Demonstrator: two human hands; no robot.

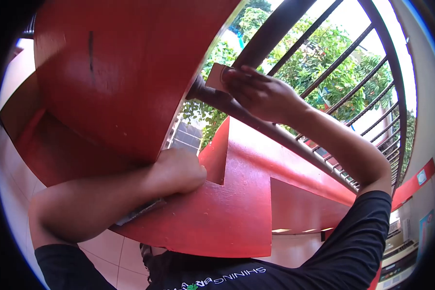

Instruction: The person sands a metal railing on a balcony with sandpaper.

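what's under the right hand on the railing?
A tan flat piece, like sandpaper or card, pressed by the right hand against the dark railing bar. Only its left edge shows; the rest, and the bar surface beneath, are covered by the fingers.

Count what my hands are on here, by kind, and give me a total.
Hands: 2, the left hand on the red stair panel and the right hand on the sanding pad.
Red stair panel: 1.
Tan sanding pad: 1, pressed against the dark railing.
Dark railing: 1.
Total: 5.
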